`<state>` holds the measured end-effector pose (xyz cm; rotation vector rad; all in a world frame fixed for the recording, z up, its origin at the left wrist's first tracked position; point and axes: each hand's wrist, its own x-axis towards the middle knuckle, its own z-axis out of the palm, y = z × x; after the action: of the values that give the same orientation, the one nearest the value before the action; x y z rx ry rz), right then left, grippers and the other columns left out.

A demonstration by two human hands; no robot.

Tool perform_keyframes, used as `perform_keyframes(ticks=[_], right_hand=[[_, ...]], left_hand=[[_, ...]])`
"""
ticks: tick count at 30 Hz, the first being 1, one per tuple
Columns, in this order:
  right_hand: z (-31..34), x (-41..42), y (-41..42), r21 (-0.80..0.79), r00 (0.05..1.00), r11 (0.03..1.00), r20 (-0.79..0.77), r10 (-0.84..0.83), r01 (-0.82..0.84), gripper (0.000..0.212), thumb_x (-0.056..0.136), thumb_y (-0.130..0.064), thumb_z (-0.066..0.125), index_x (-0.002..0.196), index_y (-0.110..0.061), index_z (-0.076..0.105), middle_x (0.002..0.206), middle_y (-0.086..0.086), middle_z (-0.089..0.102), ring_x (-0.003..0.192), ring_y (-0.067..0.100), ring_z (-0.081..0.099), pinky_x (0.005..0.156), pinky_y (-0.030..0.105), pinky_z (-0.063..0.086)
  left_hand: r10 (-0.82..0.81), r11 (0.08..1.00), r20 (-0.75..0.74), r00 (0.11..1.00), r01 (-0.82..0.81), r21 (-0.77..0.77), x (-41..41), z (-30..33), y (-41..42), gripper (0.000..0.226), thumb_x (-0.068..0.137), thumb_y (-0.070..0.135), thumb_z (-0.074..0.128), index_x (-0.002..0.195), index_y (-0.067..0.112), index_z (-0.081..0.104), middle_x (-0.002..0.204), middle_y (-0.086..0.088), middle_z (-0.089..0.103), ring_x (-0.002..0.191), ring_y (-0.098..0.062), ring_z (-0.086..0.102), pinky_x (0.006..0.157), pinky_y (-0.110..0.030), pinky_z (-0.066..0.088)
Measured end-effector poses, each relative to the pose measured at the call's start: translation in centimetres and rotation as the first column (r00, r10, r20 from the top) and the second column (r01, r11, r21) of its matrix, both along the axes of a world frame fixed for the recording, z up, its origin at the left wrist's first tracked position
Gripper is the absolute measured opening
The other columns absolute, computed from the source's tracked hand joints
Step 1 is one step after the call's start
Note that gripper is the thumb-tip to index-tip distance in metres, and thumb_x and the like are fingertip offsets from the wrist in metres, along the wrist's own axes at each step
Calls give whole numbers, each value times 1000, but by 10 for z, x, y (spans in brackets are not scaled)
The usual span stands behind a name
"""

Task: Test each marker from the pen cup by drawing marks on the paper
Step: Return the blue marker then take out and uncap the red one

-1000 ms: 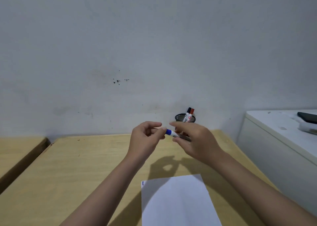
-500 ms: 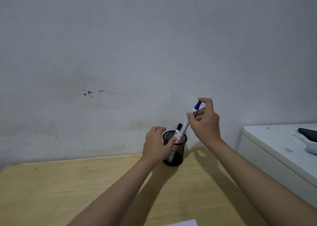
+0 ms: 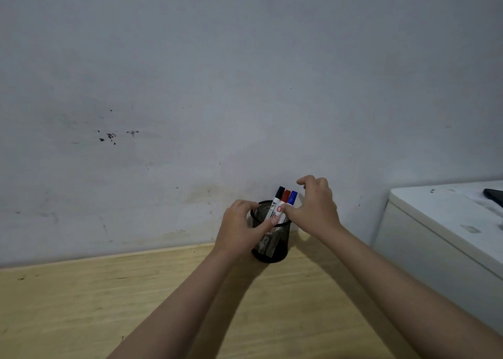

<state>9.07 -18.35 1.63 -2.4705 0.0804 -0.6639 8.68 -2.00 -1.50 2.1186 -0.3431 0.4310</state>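
Three markers in one pen cup; left hand grips cup, right hand loosely open.

Single head view, facing wall, close over desk.

Three markers stand in the pen cup on the table, against the wall.

Scuffed grey wall, wooden table, white cabinet alongside.
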Motion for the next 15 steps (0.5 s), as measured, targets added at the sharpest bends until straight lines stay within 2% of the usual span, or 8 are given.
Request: perform_keyframes(ticks=[2, 5, 12, 15], right_hand=[[5, 3, 1, -69, 999, 997, -9, -37, 36, 59, 73, -40, 72, 124, -18, 50, 121, 7, 42, 117, 27, 41, 92, 39, 37], [11, 7, 5, -133, 996, 989, -45, -74, 68, 46, 76, -47, 67, 111, -18, 61, 118, 7, 45, 116, 28, 40, 92, 40, 36], [20, 4, 18, -100, 999, 994, 31, -42, 45, 18, 74, -37, 68, 87, -24, 66, 110, 1, 50, 112, 26, 41, 88, 37, 30], [27, -3, 24, -111, 998, 993, 54, 32, -26, 11, 72, -34, 67, 80, -28, 66, 100, -9, 61, 109, 20, 44, 85, 34, 24]], left_hand=[[-8, 1000, -9, 1000, 8, -2, 1, 0, 1, 51, 70, 42, 75, 110, 12, 63, 111, -1, 60, 101, -11, 50, 87, -26, 41], [-15, 1000, -15, 1000, 15, 10, 4, 0, 1, 50, 70, 42, 75, 108, 14, 62, 110, 0, 59, 102, -13, 50, 89, -28, 42], [-11, 999, -23, 1000, 12, 31, 3, 0, 2, 53, 67, 52, 71, 107, 17, 63, 109, 3, 60, 108, -19, 53, 91, -39, 47], [-1, 998, -34, 999, 3, 62, -1, 3, 1, 55, 70, 53, 69, 110, 16, 61, 110, 2, 60, 109, -20, 52, 88, -38, 48]])
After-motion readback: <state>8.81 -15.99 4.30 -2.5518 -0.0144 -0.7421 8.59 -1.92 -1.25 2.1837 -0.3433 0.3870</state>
